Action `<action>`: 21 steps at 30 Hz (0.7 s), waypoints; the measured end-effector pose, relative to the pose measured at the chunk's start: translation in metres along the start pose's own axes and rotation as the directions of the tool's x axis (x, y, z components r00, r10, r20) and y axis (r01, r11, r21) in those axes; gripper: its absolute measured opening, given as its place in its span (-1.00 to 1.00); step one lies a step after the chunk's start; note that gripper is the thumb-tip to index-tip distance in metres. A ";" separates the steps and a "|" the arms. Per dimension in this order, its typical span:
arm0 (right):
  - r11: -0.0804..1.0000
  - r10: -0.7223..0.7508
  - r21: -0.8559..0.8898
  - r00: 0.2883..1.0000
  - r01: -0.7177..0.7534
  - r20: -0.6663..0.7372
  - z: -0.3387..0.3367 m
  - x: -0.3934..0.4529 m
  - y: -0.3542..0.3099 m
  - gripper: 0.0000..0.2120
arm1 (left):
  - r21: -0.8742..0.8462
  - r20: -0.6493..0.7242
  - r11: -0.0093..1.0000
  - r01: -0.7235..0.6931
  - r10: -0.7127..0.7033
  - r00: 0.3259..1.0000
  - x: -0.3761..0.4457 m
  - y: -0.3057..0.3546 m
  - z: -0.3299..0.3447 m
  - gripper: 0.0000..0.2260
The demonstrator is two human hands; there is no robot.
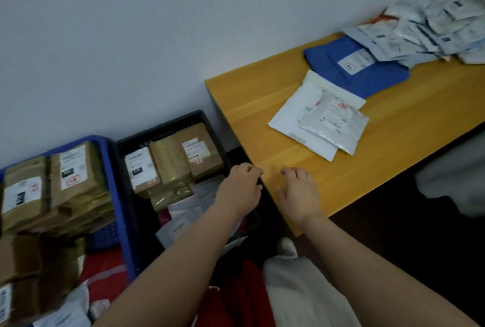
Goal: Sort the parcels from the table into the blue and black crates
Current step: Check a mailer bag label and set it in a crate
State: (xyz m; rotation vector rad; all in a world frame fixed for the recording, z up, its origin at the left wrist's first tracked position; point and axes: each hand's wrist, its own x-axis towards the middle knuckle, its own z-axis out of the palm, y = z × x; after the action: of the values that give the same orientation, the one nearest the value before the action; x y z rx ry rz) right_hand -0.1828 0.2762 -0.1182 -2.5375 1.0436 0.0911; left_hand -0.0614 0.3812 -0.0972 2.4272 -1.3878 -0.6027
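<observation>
**Both hands empty at the worktop's near-left corner**

The yellow wooden worktop (367,148) has bare room along its left and near edges. Beside its left edge on the floor stand one black plastic crate (162,127) and one blue plastic crate (115,195), touching; both hold brown cardboard parcels (78,166). A heap of grey-white mailer bags (433,25), too jumbled to count, fills the far right corner. One blue flat mailer (354,74) lies next to it, then two white flat mailers (296,114), overlapping. The left hand (241,185) hovers over the black crate, fingers loosely curled, holding nothing. The right hand (299,193) is over the near-left corner, fingers relaxed, empty.
</observation>
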 end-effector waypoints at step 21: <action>0.995 -0.017 -0.087 0.919 0.056 0.393 -0.055 0.152 0.179 -0.38 | 0.029 0.177 0.984 0.176 -0.178 0.968 0.161 0.113 0.035 -0.56</action>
State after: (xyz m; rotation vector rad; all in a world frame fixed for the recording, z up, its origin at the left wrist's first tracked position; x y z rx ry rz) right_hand -0.2008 0.0390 -0.1579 -2.4746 0.8467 0.6279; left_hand -0.0904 0.1838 -0.1133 2.5805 -1.2488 -0.8775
